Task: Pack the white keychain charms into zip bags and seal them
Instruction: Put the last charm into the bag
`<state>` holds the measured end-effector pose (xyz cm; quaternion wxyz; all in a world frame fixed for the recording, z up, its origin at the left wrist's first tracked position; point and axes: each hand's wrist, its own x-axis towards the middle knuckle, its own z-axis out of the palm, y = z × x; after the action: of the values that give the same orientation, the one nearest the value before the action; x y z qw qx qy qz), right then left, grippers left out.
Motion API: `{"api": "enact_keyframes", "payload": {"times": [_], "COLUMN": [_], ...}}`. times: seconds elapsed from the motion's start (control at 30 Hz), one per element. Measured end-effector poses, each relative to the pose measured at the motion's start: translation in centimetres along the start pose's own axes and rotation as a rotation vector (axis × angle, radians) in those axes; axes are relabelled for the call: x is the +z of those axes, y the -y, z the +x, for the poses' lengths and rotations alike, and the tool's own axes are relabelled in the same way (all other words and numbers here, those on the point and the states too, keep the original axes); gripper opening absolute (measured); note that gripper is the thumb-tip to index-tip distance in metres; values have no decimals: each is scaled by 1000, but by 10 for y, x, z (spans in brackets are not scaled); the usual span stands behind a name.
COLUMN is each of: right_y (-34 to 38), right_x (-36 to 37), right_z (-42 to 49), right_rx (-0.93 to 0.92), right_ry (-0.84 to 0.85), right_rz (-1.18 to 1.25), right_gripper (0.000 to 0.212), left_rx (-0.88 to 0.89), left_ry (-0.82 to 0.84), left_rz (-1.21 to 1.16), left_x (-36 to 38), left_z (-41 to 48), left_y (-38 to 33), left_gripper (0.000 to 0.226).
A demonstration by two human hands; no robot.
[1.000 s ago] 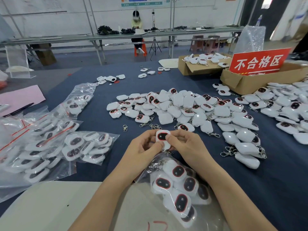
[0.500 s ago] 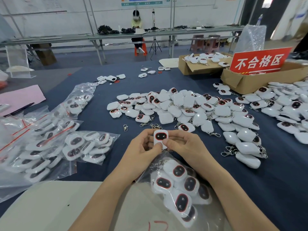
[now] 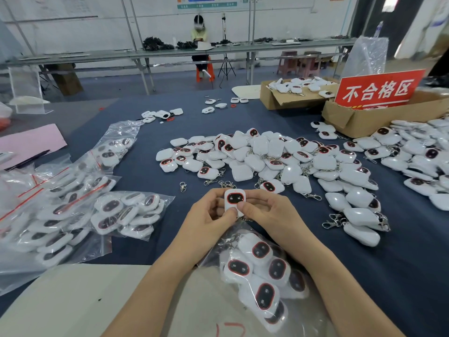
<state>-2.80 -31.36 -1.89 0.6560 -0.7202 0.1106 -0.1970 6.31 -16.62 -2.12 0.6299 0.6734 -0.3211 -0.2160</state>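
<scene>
Both hands hold one white keychain charm (image 3: 233, 198) upright, its dark red-ringed screen facing me. My left hand (image 3: 208, 215) grips its left side and my right hand (image 3: 263, 212) pinches its lower right, both thumbs on its face. Directly below my wrists lies a clear zip bag (image 3: 260, 273) holding several charms, its mouth toward my hands. A large pile of loose charms (image 3: 267, 156) spreads across the dark blue table beyond my hands.
Filled zip bags (image 3: 73, 205) lie at the left, some with red seal strips. More loose charms (image 3: 418, 154) heap at the right. Two cardboard boxes (image 3: 359, 120) and a red sign (image 3: 379, 90) stand at the back right. A pale board (image 3: 73, 300) lies at the near edge.
The charm has risen slightly and turned upright to face me, held between both hands. The bag below stays still.
</scene>
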Motion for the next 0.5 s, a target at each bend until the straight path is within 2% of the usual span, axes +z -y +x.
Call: {"api": "enact_keyframes", "payload": {"times": [0.23,0.4,0.5], "right_y": [-8,-7,-5], "right_x": [-1,2,3], "right_z": [4,3,0], "right_rx": [-20,-94,-123], "right_ry": [-1,6,15], "right_rz": [39,-27,39], "right_gripper": [33,23,19], "left_rx": [34,131,161], "left_ry": [-14,-151,-144], "left_rz": [-83,55,136], "left_x": [-1,0,5], "left_z": [0,0,-2], "left_y": [-6,-5,-4], "left_gripper": [22,22,19]}}
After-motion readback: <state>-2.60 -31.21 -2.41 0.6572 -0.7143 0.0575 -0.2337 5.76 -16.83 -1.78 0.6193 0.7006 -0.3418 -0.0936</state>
